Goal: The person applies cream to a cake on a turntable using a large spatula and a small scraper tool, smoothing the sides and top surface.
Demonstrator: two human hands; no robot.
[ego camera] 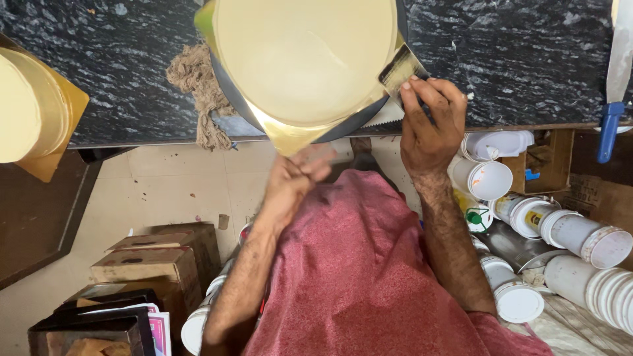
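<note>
At upper centre, a cream-iced round cake [303,59] overhangs the black counter's edge [527,125]. The right hand [428,122] pinches a scraper [400,69] against its side; the left hand [300,175], blurred, cups loosely below. White lidded tubs [580,240] crowd the lower right.

On the black marbled desk [527,59] a frayed rag [198,92] lies at nine o'clock, a second cream cake [23,109] sits far left, cardboard boxes [155,257] at seven, white tubs [580,257] (lying sideways) at four.
</note>
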